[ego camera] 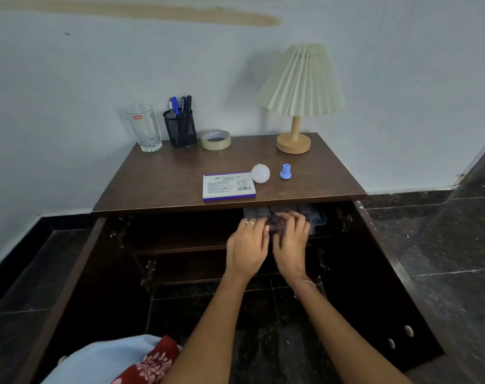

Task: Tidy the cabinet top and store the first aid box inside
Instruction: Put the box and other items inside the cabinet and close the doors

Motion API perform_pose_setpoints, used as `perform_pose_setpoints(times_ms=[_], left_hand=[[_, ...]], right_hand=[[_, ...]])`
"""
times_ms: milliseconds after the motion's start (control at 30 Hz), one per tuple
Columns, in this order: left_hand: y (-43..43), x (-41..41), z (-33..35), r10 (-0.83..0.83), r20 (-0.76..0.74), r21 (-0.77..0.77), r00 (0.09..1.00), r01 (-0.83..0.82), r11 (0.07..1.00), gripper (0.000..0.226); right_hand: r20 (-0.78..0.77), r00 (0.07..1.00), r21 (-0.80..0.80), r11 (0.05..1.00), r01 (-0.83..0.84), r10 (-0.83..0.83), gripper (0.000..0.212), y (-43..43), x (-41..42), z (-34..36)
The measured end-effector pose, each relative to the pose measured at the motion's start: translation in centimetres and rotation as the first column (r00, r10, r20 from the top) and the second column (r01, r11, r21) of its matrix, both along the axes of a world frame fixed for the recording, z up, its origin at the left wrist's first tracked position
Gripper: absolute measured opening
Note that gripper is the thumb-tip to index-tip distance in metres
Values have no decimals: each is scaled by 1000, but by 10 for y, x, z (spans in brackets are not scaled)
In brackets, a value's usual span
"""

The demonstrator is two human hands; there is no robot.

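Clear plastic, dark contents: box (314, 216), on the upper shelf (180, 249), tucked just under the front edge of the top (158, 184). Lies crosswise, long axis running nine to three o'clock, far part hidden beneath the top. Sits at twelve o'clock from both wrists, directly under the fingertips.

On the near edge toward nine o'clock, left hand (246, 242), fingers (259, 224) bent and close together over the lid. Beside it, almost touching, right hand (289, 241), fingers curled and slightly fanned on the lid, nearer the box's middle. Thumbs hidden; cannot tell whether hooked under the rim. More box showing at three o'clock of the right hand, so off-centre to the grip.

Probably the storing step, nearly done: calls for a straight push toward twelve o'clock, shared evenly by both hands; otherwise, a risk of skewing on the shelf.

Doors (388, 273) open, at eight and four o'clock. On the top: pack (228, 185), bulb (260, 173), cap (285, 171), lamp (301, 81) at one o'clock, tape (215, 139), pens (180, 131), glass (144, 128) at eleven.
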State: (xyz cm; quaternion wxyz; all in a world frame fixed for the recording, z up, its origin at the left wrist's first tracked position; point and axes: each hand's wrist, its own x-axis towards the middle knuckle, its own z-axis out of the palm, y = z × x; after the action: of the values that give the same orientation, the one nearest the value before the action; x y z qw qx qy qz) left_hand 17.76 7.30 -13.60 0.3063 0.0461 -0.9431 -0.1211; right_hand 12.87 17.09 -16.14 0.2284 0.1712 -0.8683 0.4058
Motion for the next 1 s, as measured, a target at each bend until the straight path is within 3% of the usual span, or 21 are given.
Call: perform_pose_setpoints(times_ms=[133,233,300,400,533,633,800,1000], left_hand=[[-8,15,25,22,-176,13,984,-19,1000,29],[-17,21,39,147,-250,181,957,-103,978,26],[-22,21,46,244,-196,311,950,-176,934,31],[-28,20,51,336,6,469,942,-299,831,56],[-36,16,51,270,201,660,942,-334,673,70],[-42,16,49,255,175,718,951,-300,628,61],[-52,25,46,405,54,759,913,-301,577,42],[-63,36,47,534,15,826,845,-311,470,18]], right_hand=[[-60,998,-87,995,-38,33,33,-23,14,30],[-36,996,-100,991,-85,82,41,-37,20,48],[26,995,-75,993,-90,92,45,-45,21,55],[149,984,-11,995,-101,101,50,-53,22,61],[238,958,52,983,-178,160,50,-59,20,64],[256,947,-2,980,-198,192,46,-63,19,68],[244,947,-107,976,-188,209,34,-61,20,69],[287,954,-327,945,17,82,28,-67,27,74]])
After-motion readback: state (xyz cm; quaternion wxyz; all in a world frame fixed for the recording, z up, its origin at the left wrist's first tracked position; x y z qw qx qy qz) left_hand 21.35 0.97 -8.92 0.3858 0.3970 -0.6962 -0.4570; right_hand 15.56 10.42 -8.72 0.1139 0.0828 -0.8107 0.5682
